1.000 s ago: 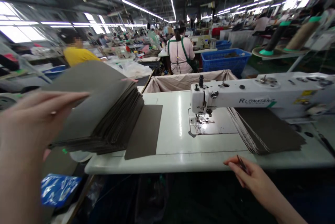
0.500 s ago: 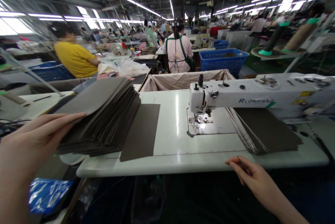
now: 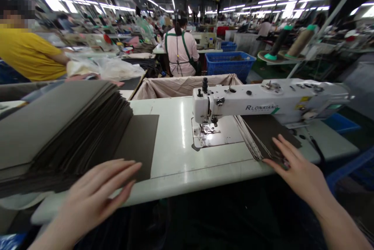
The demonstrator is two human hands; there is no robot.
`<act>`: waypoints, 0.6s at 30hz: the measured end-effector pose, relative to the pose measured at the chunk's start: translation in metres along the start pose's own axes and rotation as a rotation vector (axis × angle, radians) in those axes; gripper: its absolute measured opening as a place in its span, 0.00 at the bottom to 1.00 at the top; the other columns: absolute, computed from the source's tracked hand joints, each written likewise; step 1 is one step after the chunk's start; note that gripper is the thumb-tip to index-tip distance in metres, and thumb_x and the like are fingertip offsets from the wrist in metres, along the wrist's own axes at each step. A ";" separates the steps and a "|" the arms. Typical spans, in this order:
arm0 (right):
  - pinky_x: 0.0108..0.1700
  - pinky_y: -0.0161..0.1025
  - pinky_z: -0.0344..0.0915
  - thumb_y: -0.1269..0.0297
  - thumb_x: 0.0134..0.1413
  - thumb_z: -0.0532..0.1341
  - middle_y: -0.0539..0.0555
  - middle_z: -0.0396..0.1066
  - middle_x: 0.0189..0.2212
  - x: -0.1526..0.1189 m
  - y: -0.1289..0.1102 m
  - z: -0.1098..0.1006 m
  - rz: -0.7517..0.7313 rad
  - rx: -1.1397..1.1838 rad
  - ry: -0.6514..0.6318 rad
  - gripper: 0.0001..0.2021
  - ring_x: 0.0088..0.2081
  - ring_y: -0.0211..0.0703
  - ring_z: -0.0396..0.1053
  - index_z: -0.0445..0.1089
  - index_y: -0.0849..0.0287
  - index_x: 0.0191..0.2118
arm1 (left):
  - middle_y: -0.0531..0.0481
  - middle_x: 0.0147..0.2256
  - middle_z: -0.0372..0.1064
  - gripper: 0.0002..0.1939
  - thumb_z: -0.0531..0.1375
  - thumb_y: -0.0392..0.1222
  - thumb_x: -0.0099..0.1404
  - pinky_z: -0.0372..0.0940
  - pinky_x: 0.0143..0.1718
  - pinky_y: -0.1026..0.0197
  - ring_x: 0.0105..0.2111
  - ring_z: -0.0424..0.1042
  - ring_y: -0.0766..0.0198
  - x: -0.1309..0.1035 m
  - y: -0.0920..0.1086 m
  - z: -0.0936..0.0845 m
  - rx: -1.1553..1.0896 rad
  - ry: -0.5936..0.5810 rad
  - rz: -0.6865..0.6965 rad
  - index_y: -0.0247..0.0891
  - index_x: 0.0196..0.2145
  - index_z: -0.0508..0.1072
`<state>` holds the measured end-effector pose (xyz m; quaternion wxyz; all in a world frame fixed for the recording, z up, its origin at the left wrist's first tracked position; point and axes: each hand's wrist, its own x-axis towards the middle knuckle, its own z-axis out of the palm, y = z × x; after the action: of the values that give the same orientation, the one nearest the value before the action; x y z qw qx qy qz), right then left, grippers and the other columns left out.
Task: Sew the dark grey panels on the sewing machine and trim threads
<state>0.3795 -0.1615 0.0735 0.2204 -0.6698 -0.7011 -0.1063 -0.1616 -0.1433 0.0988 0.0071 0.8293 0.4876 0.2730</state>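
Observation:
My left hand (image 3: 102, 191) is open, fingers stretched out, above the table's front edge. Its fingertips are near a single flat grey-brown fabric panel (image 3: 143, 137); I cannot tell whether they touch it. To the left leans a thick stack of similar panels (image 3: 64, 113). My right hand (image 3: 300, 176) reaches over the near side of a smaller pile of panels (image 3: 260, 127), thumb at its front corner and fingers stretched over the top. A small dark tool (image 3: 286, 162), mostly hidden, is tucked in that hand. The sewing machine (image 3: 233, 101) stands behind, its arm over the right pile.
A ruler scale runs along the front of the white tabletop (image 3: 172, 152). Beyond it are a cloth-lined bin (image 3: 187, 86) and a blue crate (image 3: 230, 62). Thread cones (image 3: 279, 43) stand at the right rear. Two people sit at work ahead.
My left hand has let go of the thick stack's top corner and moved right, towards the single panel. My right hand has moved from the table's front edge onto the right pile. The view has turned right.

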 end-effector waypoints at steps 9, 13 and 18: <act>0.38 0.39 0.69 0.75 0.57 0.52 0.53 0.68 0.56 0.006 0.044 -0.011 -0.270 -0.142 -0.203 0.25 0.39 0.43 0.75 0.64 0.55 0.59 | 0.43 0.53 0.67 0.22 0.54 0.39 0.69 0.67 0.49 0.57 0.50 0.70 0.56 0.023 0.047 0.109 -0.070 -0.367 0.255 0.47 0.60 0.64; 0.39 0.39 0.65 0.73 0.58 0.54 0.55 0.75 0.46 0.007 0.014 -0.046 -0.304 -0.015 -0.006 0.17 0.38 0.44 0.74 0.69 0.59 0.52 | 0.43 0.53 0.66 0.22 0.54 0.37 0.69 0.66 0.50 0.55 0.50 0.69 0.55 0.042 0.079 0.120 -0.239 -0.250 0.224 0.48 0.59 0.64; 0.33 0.39 0.60 0.68 0.64 0.55 0.55 0.75 0.37 -0.011 -0.097 -0.055 -0.575 0.284 -0.188 0.09 0.34 0.41 0.72 0.68 0.58 0.47 | 0.47 0.52 0.67 0.18 0.53 0.36 0.69 0.64 0.54 0.53 0.53 0.68 0.56 0.069 0.120 0.107 -0.516 0.150 -0.009 0.47 0.56 0.66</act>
<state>0.2928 -0.2034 0.1313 0.2068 -0.4141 -0.8864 -0.0028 0.0101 -0.1227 0.0721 0.1835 0.7754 0.4045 0.4488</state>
